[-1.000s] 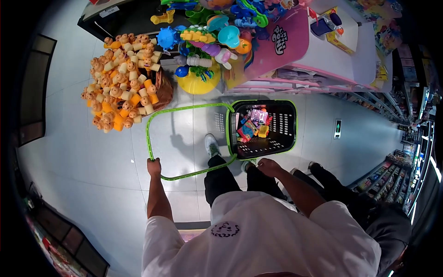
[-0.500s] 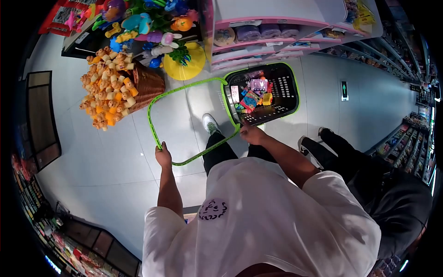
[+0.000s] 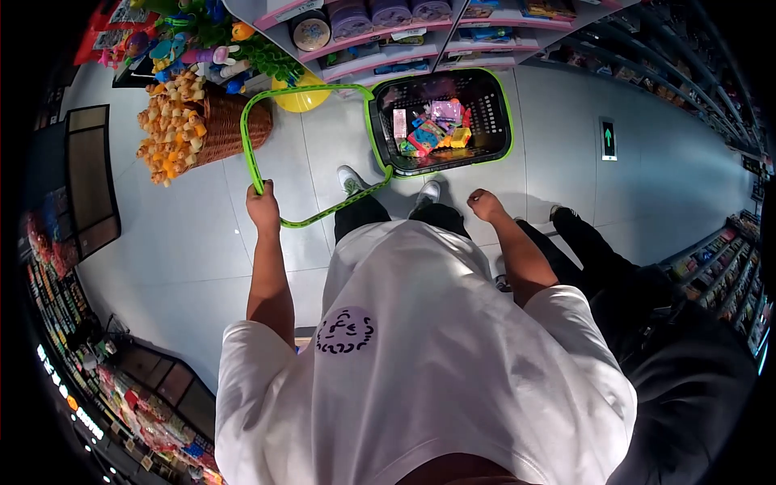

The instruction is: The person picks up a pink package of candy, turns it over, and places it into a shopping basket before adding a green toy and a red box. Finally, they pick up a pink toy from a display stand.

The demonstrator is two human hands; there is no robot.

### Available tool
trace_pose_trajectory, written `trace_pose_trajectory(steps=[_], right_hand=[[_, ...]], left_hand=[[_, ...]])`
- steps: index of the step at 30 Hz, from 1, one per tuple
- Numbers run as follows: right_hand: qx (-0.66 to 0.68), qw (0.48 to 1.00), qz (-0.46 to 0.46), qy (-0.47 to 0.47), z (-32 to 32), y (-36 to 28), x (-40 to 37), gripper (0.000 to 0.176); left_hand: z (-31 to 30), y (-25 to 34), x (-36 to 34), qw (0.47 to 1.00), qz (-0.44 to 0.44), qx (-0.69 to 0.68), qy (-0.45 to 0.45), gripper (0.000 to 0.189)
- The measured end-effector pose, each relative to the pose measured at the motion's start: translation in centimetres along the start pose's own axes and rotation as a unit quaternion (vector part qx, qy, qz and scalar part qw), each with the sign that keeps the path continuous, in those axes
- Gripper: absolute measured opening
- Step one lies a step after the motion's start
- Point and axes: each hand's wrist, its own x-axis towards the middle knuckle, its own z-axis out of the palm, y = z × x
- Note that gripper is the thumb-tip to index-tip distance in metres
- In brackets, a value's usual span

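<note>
My left hand (image 3: 263,202) grips the long green loop handle (image 3: 267,105) of a black shopping basket with a green rim (image 3: 440,168), which rests on the tiled floor ahead of my feet. Colourful toy packs (image 3: 432,129) lie inside the basket. My right hand (image 3: 483,204) hangs in a loose fist beside my right leg, holding nothing, a little behind the basket's near rim. My white T-shirt fills the lower middle of the view.
A wicker basket heaped with small orange and cream toys (image 3: 182,121) stands at the left, a yellow tub (image 3: 303,99) of plastic toys beside it. Pink shelving (image 3: 380,32) runs along the top. Another person in dark clothes (image 3: 647,323) stands close at my right.
My right hand has come off the basket's near rim and dropped back beside my leg. The basket, shelves and toy display have shifted up and left in view. My left hand keeps the handle.
</note>
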Motion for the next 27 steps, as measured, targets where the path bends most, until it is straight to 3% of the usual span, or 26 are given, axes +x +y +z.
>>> trace_pose_trajectory(steps=[2, 3, 5, 6, 7, 8, 12, 16, 18, 22, 27], right_hand=[[-0.082, 0.995, -0.048, -0.012, 3.3, 8.1, 1.8, 0.027], [-0.079, 0.996, -0.051, -0.011, 3.1, 9.6, 1.6, 0.027], [-0.271, 0.942, -0.2, -0.01, 3.0, 10.7, 0.6, 0.023], [-0.269, 0.942, -0.198, -0.008, 3.4, 10.9, 0.3, 0.023], [-0.057, 0.995, -0.086, -0.002, 3.7, 10.7, 0.0, 0.021], [0.159, 0.987, 0.031, 0.007, 3.9, 10.7, -0.1, 0.02], [0.181, 0.982, -0.051, 0.017, 4.0, 9.0, 0.2, 0.02], [0.17, 0.985, -0.004, 0.019, 0.3, 3.9, 1.1, 0.023], [0.237, 0.97, 0.05, 0.016, -0.6, 3.2, 2.4, 0.026], [0.238, 0.969, 0.061, 0.008, -4.0, 1.9, 4.5, 0.033], [0.205, 0.978, -0.009, 0.031, -7.4, 1.8, 5.9, 0.027]], left_hand=[[1.5, 0.6, -0.8, 0.998, 0.058, -0.022, -0.011, 0.015], [2.1, 1.6, -1.3, 0.998, 0.063, -0.02, -0.017, 0.015], [2.7, 3.4, -1.7, 0.997, 0.07, -0.017, -0.026, 0.015], [3.0, 4.2, -1.8, 0.997, 0.055, -0.025, -0.038, 0.015], [3.4, 4.9, -2.0, 0.997, 0.039, -0.034, -0.051, 0.015], [4.0, 5.1, -1.9, 0.997, 0.042, -0.036, -0.054, 0.015], [5.5, 6.2, -1.1, 0.999, 0.046, -0.014, -0.023, 0.017], [6.4, 8.7, -1.4, 0.996, 0.081, 0.02, -0.012, 0.017], [6.9, 9.3, -1.9, 0.995, 0.091, 0.019, -0.03, 0.017], [8.1, 11.0, -3.2, 0.995, 0.079, 0.022, -0.064, 0.015], [10.4, 12.7, -5.3, 0.995, 0.078, 0.041, -0.052, 0.012]])
